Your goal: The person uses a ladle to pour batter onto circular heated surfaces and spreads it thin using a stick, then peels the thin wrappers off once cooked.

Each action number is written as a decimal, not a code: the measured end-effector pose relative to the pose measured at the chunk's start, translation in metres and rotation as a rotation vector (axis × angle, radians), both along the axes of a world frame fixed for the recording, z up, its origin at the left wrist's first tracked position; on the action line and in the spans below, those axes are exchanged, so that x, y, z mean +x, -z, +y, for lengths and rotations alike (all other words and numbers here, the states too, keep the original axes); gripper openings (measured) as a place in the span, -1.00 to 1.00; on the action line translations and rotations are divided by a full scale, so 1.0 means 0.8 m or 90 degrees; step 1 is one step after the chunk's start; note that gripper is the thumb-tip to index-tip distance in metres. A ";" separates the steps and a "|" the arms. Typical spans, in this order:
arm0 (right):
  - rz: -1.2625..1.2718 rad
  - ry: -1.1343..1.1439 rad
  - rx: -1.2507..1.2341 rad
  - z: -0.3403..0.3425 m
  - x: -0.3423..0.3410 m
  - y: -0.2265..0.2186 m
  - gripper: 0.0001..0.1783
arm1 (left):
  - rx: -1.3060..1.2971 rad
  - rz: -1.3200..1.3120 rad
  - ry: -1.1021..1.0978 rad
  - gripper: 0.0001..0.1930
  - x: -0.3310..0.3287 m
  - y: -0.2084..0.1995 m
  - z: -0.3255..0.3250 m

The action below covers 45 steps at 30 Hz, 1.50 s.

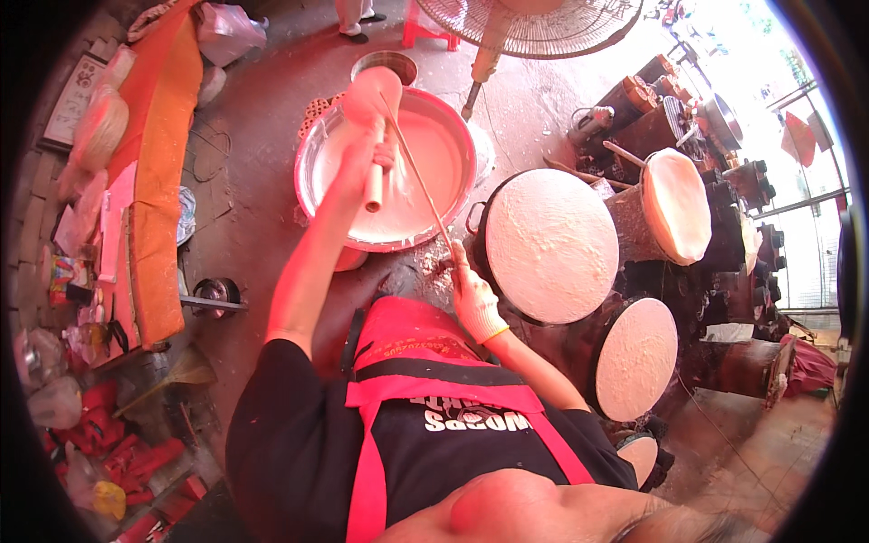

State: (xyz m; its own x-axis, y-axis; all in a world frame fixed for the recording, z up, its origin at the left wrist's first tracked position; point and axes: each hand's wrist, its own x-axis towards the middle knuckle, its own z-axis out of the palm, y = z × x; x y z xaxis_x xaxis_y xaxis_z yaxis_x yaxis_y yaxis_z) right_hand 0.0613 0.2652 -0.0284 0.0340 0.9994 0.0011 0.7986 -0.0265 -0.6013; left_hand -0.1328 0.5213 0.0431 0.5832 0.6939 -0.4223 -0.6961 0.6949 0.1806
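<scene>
My bare left hand (pixel 371 156) is closed round the thick handle of a ladle (pixel 371 98). The ladle's rounded bowl is raised over a wide basin (pixel 470 185) of pale, smooth batter (pixel 425 149). In a white knitted glove, my right hand (pixel 478 308) grips the lower end of a long thin stick (pixel 418 172). This stick slants up across the basin, and its far end meets the ladle's bowl in the picture; whether they touch I cannot tell. Beside my right hand is a round griddle (pixel 552 246) covered with a rough, pale layer of batter.
Another coated griddle (pixel 636 359) stands nearer me, with part of a third (pixel 639 457) below it. A thin round sheet (pixel 679 206) lies on a support at the right. A standing fan (pixel 534 27) is beyond the basin. An orange-covered table (pixel 163 181) runs along the left.
</scene>
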 end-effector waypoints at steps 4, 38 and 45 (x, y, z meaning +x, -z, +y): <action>0.017 0.001 0.095 -0.001 0.023 -0.062 -0.28 | 0.202 0.185 0.039 -0.67 -0.029 -0.138 -0.010; 0.656 1.228 0.741 -0.750 -0.300 -0.012 -0.36 | 1.031 0.029 1.632 -0.86 0.349 -0.157 -0.831; -0.375 1.416 0.421 -0.966 -0.253 -0.093 -0.53 | 1.696 -0.881 0.607 -0.80 0.353 -0.177 -1.233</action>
